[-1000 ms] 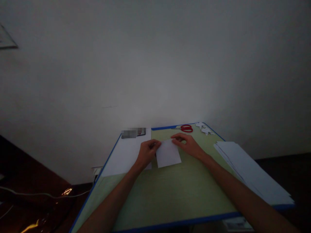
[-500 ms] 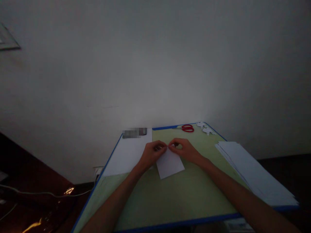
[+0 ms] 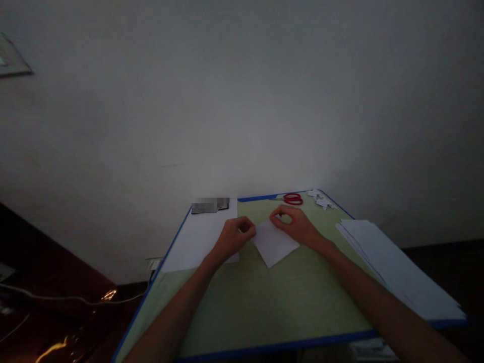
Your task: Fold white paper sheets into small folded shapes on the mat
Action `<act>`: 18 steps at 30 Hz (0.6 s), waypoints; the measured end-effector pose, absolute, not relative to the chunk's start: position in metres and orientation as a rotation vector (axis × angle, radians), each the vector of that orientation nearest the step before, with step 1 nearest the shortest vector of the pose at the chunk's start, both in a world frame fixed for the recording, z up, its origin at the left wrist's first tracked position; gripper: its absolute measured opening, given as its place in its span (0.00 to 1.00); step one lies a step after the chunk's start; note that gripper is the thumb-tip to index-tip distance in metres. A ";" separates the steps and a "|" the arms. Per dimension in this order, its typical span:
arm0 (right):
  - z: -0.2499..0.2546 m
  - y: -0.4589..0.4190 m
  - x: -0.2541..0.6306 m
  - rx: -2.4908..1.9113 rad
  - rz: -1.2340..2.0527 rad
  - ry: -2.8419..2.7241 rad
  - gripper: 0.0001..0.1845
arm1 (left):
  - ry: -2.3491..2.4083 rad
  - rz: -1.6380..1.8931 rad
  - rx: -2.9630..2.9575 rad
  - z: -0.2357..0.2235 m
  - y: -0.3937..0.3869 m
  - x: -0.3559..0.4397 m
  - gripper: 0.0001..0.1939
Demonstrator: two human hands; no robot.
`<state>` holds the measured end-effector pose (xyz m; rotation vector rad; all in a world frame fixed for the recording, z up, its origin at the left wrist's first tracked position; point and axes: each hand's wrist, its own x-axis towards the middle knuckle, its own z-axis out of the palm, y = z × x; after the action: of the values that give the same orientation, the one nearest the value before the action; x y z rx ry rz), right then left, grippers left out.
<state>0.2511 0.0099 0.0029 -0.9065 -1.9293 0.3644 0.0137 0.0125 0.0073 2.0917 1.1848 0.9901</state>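
A small square of white paper [image 3: 275, 244] is held tilted above the green tabletop [image 3: 264, 307]. My right hand [image 3: 293, 222] pinches its upper corner between thumb and fingertips. At its left corner, my left hand [image 3: 238, 234] is closed in a pinch, thumb against index finger, touching the paper's edge. Behind my left hand lies a larger white sheet [image 3: 192, 239], flat on the table. Beyond my right hand, red-handled scissors [image 3: 292, 198] rest near the table's back edge.
Folded white paper pieces [image 3: 323, 202] lie at the back right corner. A stack of white paper [image 3: 393, 267] covers the right side. A dark, blurred-out flat object [image 3: 209, 205] sits at the back left. The wall [image 3: 242, 101] rises behind the table; a cable [image 3: 75, 298] runs at left.
My hands have moved apart from meeting at the paper's top corner. The right hand has gone right and up with the paper, which has turned and shifted right.
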 end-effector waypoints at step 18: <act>0.000 0.020 0.263 -1.013 0.552 -1.768 0.11 | 1.133 1.104 1.644 0.003 0.019 0.012 0.13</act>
<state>0.2626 0.0204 0.0002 -1.0134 -1.7684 0.5522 0.0122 0.0185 0.0035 1.6437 1.1332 1.1036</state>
